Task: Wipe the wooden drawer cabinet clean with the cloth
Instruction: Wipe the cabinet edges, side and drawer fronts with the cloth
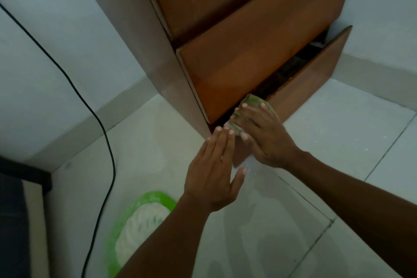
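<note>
step: wiping bottom brown wooden drawer front (316, 79) | my right hand (266, 135) presses folded green cloth (252, 106) | left hand (214, 176) flat, empty | next: sweep along edge

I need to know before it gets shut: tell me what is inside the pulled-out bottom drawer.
Through the gap of the bottom drawer, only dark, jumbled contents show, too dim to identify. The drawer above covers most of the inside, and the right hand with the cloth hides the near end.

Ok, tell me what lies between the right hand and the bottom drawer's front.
In the head view, the green cloth lies between them, pressed by the right hand against the open bottom drawer.
</note>
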### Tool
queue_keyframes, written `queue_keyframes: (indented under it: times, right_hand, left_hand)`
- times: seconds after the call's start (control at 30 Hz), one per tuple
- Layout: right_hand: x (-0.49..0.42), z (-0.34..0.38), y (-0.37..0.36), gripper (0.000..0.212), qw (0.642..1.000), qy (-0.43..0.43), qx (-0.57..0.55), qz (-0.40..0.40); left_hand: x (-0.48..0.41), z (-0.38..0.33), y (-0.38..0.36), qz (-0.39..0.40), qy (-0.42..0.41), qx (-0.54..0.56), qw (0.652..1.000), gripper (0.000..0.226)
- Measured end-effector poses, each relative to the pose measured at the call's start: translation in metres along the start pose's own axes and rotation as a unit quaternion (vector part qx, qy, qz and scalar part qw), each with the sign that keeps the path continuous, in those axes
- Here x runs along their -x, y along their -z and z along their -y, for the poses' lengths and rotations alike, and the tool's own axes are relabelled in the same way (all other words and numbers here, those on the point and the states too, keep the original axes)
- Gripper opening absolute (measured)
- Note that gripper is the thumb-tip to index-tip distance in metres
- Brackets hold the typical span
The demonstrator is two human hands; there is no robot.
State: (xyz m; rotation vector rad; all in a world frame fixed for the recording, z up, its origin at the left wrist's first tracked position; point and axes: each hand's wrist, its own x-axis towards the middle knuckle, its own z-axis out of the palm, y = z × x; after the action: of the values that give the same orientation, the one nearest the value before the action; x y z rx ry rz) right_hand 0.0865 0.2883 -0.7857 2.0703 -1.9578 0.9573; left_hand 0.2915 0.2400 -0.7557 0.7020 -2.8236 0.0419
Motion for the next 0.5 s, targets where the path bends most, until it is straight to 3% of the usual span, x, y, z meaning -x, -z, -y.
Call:
queue_keyframes:
  times: [0.33, 0.43, 0.5]
  right_hand:
    - [-0.018, -0.113, 0.04, 0.037, 0.991, -0.12, 0.01, -0.066]
    - [-0.027, -0.138, 0.052, 0.035, 0.986, -0.141, 0.01, -0.089]
    - [-0.033, -0.158, 0.059, 0.033, 0.982, -0.159, 0.016, -0.104]
  left_hand:
    - [-0.068, -0.024, -0.021, 0.03, 0.023, -0.007, 0.999, 0.079]
    - [-0.086, -0.021, -0.016, 0.082, -0.026, -0.051, 0.995, 0.08]
    - [-0.098, -0.014, -0.013, 0.066, -0.079, -0.1, 0.99, 0.079]
